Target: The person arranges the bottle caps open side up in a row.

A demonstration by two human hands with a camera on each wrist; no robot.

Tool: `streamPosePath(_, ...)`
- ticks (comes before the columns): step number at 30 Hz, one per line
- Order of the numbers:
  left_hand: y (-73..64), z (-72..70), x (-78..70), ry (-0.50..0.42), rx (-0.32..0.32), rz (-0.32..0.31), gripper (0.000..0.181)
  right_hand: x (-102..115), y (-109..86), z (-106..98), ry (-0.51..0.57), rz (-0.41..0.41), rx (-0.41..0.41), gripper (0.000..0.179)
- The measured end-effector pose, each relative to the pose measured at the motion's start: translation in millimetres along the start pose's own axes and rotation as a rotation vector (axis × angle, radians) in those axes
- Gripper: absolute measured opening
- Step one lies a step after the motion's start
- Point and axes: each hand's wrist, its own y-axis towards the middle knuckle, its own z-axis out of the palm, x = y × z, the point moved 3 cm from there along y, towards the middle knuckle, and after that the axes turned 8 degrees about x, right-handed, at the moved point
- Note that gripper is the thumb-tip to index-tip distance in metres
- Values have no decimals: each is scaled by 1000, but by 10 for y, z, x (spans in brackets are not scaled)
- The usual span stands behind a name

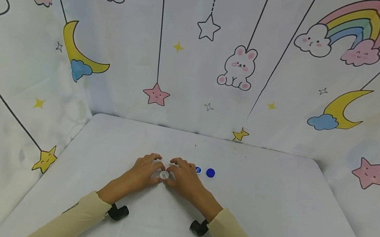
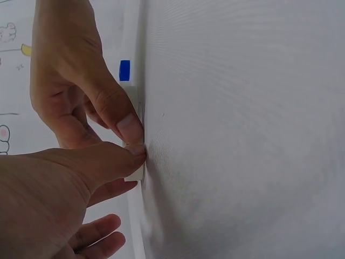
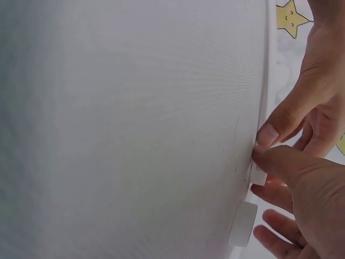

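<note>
Left hand [image 1: 144,172]: thumb and index finger bent in a narrow pinch at the rim of a small round white container [image 1: 164,175]; remaining fingers loosely curved, clear of it.
Right hand [image 1: 186,179]: matching narrow pinch on the opposite side of the same container; thumb tips of both hands close together at its near edge.
Small round white container: between the two hands, at the table, pale on top; contents, if any, too small to tell.
Second round container [image 3: 243,224]: white-walled, upright on the table just beside the right hand, partly hidden in the head view, where blue shows within its white rim.
Blue disc [image 1: 210,173]: round, flat, to the right of the second container, near it.
Sleeves [image 1: 70,219]: beige, long; a black device [image 1: 119,212] at each wrist.
Table [image 1: 264,210]: white, rounded far corners.
Backdrop [image 1: 131,45]: white, printed with rainbows, moons, stars and rabbits.
</note>
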Motion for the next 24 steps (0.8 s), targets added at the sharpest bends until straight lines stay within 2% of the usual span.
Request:
streamPosePath(11,27,-12,-77,-2,-7,12,32,-55,-82,-125,2,13,28,44)
streamPosePath(17,101,-23,-139,12,23,4,35,-164,-135,-234,9,31,31,49)
streamPosePath(24,185,18,-230,-2,73,6,36,-277,-226,-235,5,48,34,47)
